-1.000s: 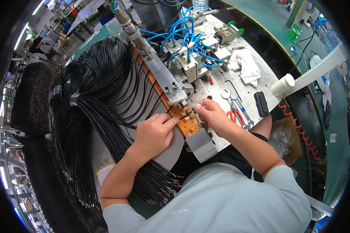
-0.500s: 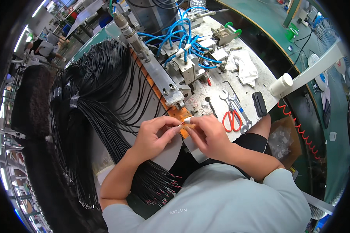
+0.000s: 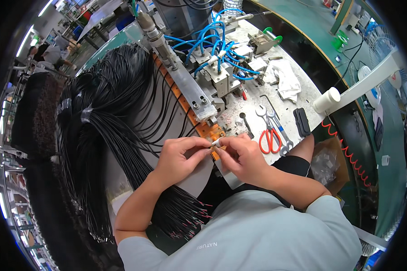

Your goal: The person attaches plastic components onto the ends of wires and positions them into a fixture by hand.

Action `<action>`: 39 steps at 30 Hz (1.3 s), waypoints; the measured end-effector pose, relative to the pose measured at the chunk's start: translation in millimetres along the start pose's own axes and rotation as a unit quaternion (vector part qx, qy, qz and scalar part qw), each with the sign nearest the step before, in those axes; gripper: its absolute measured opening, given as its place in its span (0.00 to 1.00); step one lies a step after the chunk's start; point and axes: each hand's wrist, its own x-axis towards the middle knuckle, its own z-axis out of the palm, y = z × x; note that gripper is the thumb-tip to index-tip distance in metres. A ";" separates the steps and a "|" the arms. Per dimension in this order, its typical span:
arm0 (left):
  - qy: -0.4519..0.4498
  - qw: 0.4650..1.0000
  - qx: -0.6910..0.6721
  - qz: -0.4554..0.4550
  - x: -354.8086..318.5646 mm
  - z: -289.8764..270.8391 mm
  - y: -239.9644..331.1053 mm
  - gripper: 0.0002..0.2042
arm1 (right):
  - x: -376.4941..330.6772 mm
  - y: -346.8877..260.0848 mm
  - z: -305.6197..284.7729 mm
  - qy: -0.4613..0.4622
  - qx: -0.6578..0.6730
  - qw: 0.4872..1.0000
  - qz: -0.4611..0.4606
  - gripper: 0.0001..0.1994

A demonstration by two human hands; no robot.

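Over the near end of the orange rail (image 3: 176, 96), both of my hands meet fingertip to fingertip. Thumb and index finger of my left hand (image 3: 178, 158) are pinched together. My right hand (image 3: 245, 158) pinches as well, a white cover (image 3: 217, 142) on its index fingertip. Whatever lies between the fingertips is too small and hidden to name. Just beyond them is the metal head of a clamp-like press arm (image 3: 196, 104). Thin black cables (image 3: 160, 117) run from the rail to a large bundle (image 3: 113, 77) on the left, whose reddish-tipped ends (image 3: 190, 221) hang by my left forearm.
Right of my hands lie red-handled scissors (image 3: 270, 141), wrenches (image 3: 276, 121), a black case (image 3: 301, 122) and a white cloth (image 3: 285, 79). Blue air tubes (image 3: 212, 45) crowd the machine behind. A white lamp arm (image 3: 362, 86) reaches in from the right, above a red coiled hose (image 3: 348, 151).
My right index fingertip has dropped slightly and sits closer to the left fingertips. Both hands otherwise keep their place, still pinched. The whole view has shifted a little.
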 end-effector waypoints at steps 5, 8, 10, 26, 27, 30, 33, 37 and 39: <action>-0.037 0.999 0.019 0.004 0.4 -3.7 -3.3 0.06 | 0.0 2.3 -4.5 -0.049 0.093 0.992 0.074 0.06; -0.047 0.985 -0.143 -0.082 -1.3 -4.2 -3.5 0.06 | 0.7 3.3 -7.4 -0.068 0.136 0.986 0.074 0.07; -0.052 0.966 -0.222 -0.125 -1.2 -5.8 -1.7 0.05 | 3.1 3.6 -8.3 -0.078 0.158 0.982 0.074 0.07; 0.029 0.940 0.311 0.137 5.7 -1.8 -18.6 0.04 | 20.4 72.4 2.8 0.017 0.356 0.895 0.267 0.07; 0.027 0.937 0.320 0.134 4.9 -2.2 -18.8 0.04 | 22.2 71.9 1.8 0.002 0.345 0.899 0.269 0.07; 0.021 0.932 0.339 0.128 2.8 -1.6 -18.6 0.03 | 28.1 68.6 -3.3 -0.027 0.323 0.906 0.272 0.08; 0.021 0.927 0.352 0.126 3.6 0.5 -17.2 0.04 | 35.8 64.9 -9.3 -0.053 0.332 0.875 0.348 0.08; 0.020 0.926 0.350 0.137 3.1 0.7 -18.1 0.04 | 24.2 70.7 0.7 -0.030 0.339 0.891 0.302 0.09; 0.014 0.927 0.352 0.129 1.7 0.7 -17.3 0.05 | 23.9 73.1 1.6 -0.025 0.348 0.883 0.316 0.09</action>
